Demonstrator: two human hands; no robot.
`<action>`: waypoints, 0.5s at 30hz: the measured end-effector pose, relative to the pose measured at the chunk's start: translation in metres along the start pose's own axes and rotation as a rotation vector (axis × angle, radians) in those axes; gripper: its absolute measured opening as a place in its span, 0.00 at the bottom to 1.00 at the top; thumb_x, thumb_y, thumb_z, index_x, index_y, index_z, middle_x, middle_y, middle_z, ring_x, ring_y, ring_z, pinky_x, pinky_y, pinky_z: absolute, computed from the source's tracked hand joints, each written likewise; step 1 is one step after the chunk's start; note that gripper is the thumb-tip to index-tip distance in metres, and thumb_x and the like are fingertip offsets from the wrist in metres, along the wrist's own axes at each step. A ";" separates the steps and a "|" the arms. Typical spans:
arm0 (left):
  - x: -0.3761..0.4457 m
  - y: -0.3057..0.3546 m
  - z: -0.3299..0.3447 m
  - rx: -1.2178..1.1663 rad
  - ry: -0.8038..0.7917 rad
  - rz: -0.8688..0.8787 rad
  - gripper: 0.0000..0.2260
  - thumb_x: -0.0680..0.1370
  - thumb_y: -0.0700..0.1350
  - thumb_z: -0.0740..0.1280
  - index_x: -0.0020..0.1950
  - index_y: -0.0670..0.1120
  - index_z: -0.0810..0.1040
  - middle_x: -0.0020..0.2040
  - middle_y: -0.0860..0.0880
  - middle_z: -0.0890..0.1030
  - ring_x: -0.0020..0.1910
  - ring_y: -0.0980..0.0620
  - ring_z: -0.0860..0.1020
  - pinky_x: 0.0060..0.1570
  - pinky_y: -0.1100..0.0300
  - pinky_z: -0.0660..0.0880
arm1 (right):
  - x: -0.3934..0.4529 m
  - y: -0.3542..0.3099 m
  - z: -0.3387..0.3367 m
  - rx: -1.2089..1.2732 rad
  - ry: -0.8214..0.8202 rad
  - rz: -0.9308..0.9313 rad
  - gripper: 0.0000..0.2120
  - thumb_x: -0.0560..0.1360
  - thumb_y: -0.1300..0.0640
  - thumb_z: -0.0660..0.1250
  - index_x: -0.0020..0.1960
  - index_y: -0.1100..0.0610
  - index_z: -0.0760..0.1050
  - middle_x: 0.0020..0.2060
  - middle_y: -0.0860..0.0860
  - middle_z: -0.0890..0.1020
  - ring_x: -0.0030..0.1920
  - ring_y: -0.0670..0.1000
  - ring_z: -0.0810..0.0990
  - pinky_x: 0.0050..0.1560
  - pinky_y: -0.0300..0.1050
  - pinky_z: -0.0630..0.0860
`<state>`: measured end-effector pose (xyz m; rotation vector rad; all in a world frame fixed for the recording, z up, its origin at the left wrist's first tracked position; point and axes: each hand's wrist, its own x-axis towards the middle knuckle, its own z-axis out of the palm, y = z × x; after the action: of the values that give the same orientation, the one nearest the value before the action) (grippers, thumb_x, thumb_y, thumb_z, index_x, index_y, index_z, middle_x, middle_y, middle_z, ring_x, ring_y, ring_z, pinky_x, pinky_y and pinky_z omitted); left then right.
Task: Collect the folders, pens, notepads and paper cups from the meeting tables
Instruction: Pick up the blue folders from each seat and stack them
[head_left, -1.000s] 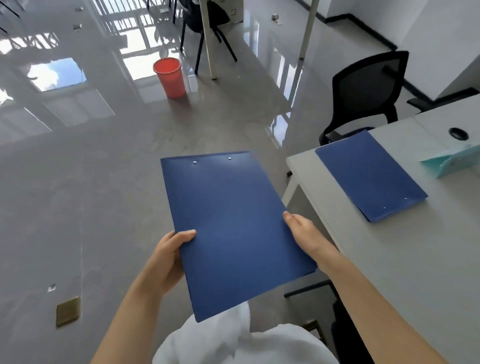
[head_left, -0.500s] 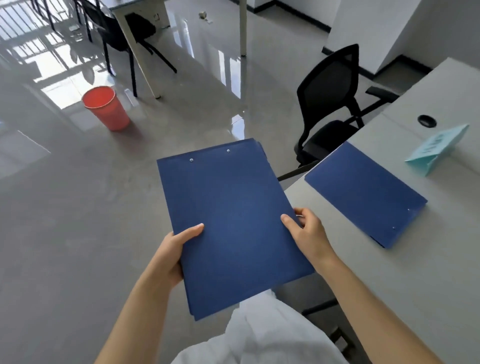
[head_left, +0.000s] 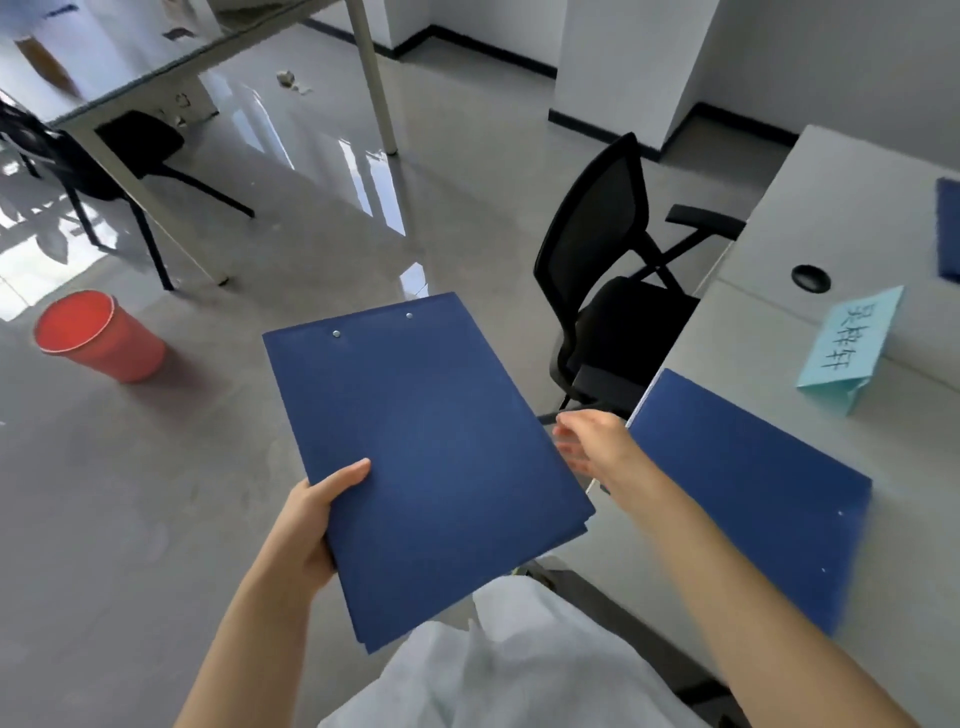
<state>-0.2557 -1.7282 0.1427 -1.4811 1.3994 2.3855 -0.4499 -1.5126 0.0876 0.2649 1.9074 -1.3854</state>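
Note:
My left hand (head_left: 317, 512) grips the lower left edge of a blue folder (head_left: 431, 457), thumb on top, holding it flat in front of me over the floor. My right hand (head_left: 592, 441) hovers with relaxed fingers between that folder's right edge and the table, holding nothing. A second blue folder (head_left: 748, 488) lies on the grey meeting table (head_left: 883, 597) to my right, close to its near edge. The edge of a third blue folder (head_left: 949, 234) shows at the far right on the table.
A light blue folded name card (head_left: 847, 348) stands on the table beside a black cable hole (head_left: 810, 278). A black office chair (head_left: 613, 291) sits at the table's end. A red bucket (head_left: 98, 338) stands on the glossy floor at left, near another table (head_left: 156, 67) and chairs.
My right hand has let go of the held folder's right edge and moved toward the table. The view has turned right, bringing the table folder closer.

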 end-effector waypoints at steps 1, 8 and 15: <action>0.010 0.009 0.002 0.010 -0.001 -0.004 0.16 0.72 0.46 0.71 0.60 0.47 0.79 0.52 0.47 0.86 0.45 0.44 0.85 0.46 0.49 0.79 | 0.013 -0.004 -0.003 -0.005 0.070 0.023 0.15 0.78 0.58 0.60 0.60 0.66 0.74 0.44 0.59 0.78 0.45 0.54 0.78 0.53 0.54 0.78; 0.087 0.074 0.014 0.119 -0.081 -0.075 0.15 0.74 0.46 0.71 0.60 0.48 0.79 0.52 0.47 0.86 0.45 0.44 0.85 0.46 0.49 0.79 | 0.093 0.027 -0.013 -0.457 0.412 0.315 0.33 0.77 0.47 0.63 0.74 0.62 0.55 0.72 0.61 0.60 0.69 0.63 0.65 0.64 0.55 0.69; 0.164 0.158 0.022 0.301 -0.207 -0.121 0.11 0.75 0.43 0.70 0.57 0.44 0.80 0.48 0.44 0.86 0.41 0.43 0.85 0.43 0.50 0.79 | 0.113 0.052 0.007 -0.513 0.497 0.511 0.47 0.75 0.43 0.64 0.77 0.60 0.36 0.77 0.57 0.39 0.77 0.63 0.41 0.75 0.57 0.50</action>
<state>-0.4296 -1.8764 0.1346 -1.1731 1.4904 2.0756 -0.4966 -1.5272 -0.0271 0.8286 2.2966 -0.4925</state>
